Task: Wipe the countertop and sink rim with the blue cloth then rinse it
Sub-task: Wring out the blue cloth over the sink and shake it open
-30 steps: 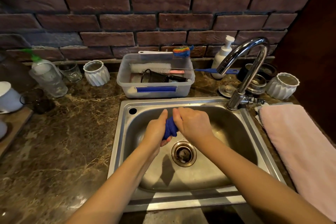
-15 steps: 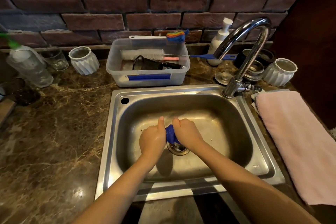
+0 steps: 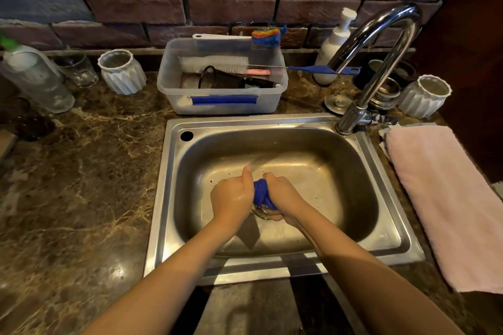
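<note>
The blue cloth (image 3: 261, 194) is bunched into a tight twist between my two hands, low inside the steel sink (image 3: 381, 177), right over the drain. My left hand (image 3: 232, 196) grips its left end with the thumb pointing up. My right hand (image 3: 284, 194) grips the right end, fingers curled round it. Only a short stretch of cloth shows between the fists. The marble countertop (image 3: 81, 185) spreads out to the left of the sink. The chrome tap (image 3: 381, 43) arches over the back right corner; I see no water running from it.
A clear plastic tub (image 3: 223, 100) holding brushes stands behind the sink. A pink towel (image 3: 446, 204) lies on the counter at right. White ribbed pots (image 3: 121, 73) (image 3: 424, 96), a soap pump (image 3: 333, 43), a glass (image 3: 77, 69) and a spray bottle (image 3: 35, 79) line the back.
Both hands, still wringing the cloth, have sunk lower into the basin toward the drain. The camera has tilted down and moved closer to the sink.
</note>
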Demonstrator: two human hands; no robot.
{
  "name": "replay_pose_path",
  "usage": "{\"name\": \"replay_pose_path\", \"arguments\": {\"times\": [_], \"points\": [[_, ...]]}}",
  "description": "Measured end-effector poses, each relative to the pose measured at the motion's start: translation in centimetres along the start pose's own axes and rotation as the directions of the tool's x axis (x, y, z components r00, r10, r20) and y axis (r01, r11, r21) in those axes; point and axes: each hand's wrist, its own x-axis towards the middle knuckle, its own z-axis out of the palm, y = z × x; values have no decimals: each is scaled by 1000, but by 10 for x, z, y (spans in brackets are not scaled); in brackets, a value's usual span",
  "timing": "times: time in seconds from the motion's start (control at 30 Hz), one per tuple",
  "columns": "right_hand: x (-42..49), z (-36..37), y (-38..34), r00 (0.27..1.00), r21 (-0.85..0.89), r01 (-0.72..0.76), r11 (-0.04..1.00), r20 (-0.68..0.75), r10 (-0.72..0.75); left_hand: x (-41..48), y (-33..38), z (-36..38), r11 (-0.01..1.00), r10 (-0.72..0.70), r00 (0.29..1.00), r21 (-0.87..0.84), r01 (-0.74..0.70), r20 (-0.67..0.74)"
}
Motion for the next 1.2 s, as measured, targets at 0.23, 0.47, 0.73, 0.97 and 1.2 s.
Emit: {"name": "replay_pose_path", "arguments": {"times": [0.23, 0.47, 0.73, 0.97, 1.2], "points": [[-6, -3, -18, 999, 39, -36, 999, 34, 34, 11, 3, -10, 987, 114, 993, 115, -115, 13], [-27, -14, -54, 999, 71, 8, 997, 47, -11, 14, 31, -39, 942, 316, 949, 125, -312, -16], [-57, -26, -91, 993, 6, 92, 996, 71, -92, 9, 66, -73, 887, 451, 890, 147, -438, -69], [-74, -31, -77, 992, 86, 83, 993, 90, -91, -2, 61, -74, 926, 339, 941, 182, -332, -5], [-100, -30, -71, 967, 109, -55, 993, 253, 26, -17, 57, -87, 895, 442, 897, 78, -439, -15]]}}
